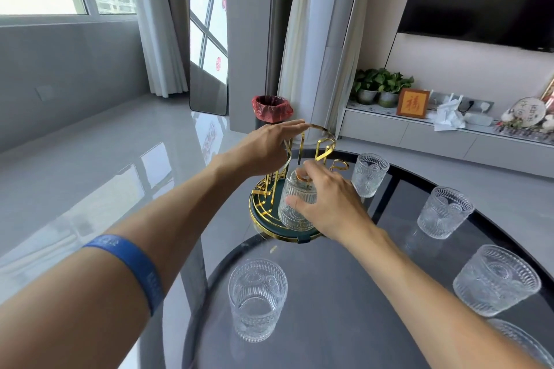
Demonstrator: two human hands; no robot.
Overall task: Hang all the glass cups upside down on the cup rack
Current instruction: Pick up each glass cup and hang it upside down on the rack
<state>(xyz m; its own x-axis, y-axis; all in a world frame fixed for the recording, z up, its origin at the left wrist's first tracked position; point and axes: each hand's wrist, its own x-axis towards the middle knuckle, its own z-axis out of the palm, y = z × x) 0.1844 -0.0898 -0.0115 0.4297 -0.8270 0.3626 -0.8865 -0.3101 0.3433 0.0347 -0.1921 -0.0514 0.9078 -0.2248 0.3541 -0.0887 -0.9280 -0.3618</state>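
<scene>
A gold wire cup rack [322, 138] with a dark green round base [263, 220] stands on the dark glass table. My left hand [263, 148] holds the rack's top ring. My right hand [329, 201] grips an upside-down ribbed glass cup [295, 204] set over a gold peg on the rack's near side. Several other glass cups stand upright on the table: one near me [257, 298], one behind the rack [369, 174], and two at the right [445, 211] [496, 278]. Another cup [521, 341] is partly cut off at the bottom right.
The round table's black rim [209, 281] curves at the left, with grey floor [114, 159] beyond. A red-lined bin [271, 109] stands behind the rack. A low white cabinet [419, 132] with plants and a frame runs along the right wall.
</scene>
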